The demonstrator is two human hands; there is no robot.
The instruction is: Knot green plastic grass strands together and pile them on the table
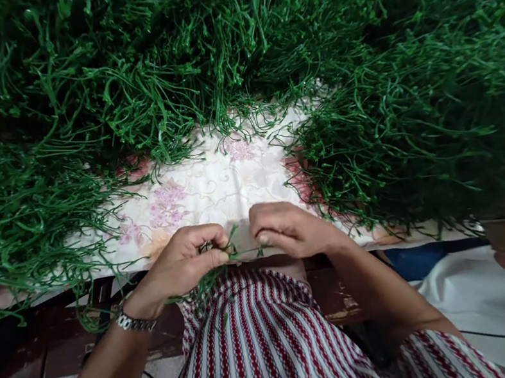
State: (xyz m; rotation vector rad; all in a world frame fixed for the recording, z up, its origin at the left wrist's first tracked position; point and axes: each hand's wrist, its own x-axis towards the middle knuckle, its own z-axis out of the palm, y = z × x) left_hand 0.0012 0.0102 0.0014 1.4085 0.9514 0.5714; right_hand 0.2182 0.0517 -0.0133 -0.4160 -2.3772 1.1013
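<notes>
Close to the table's front edge, my left hand (191,258) is closed, thumb against curled fingers. A few thin green sprigs (230,238) stick out from its fingertips, and more green strands (207,281) hang beneath the palm. My right hand (289,228) faces it a short gap away, fingers curled and thumb tucked in. A thin green stem (247,252) spans the gap, its right end at the right fingertips. Exactly how the right fingers grip it is partly hidden. A metal-band watch (133,319) circles my left wrist.
A large heap of green sprigs (136,59) covers the back of the table, with further piles at left (19,223) and right (425,113). Between them shows a floral tablecloth (213,189). White fabric (485,291) and part of another person's body lie at lower right.
</notes>
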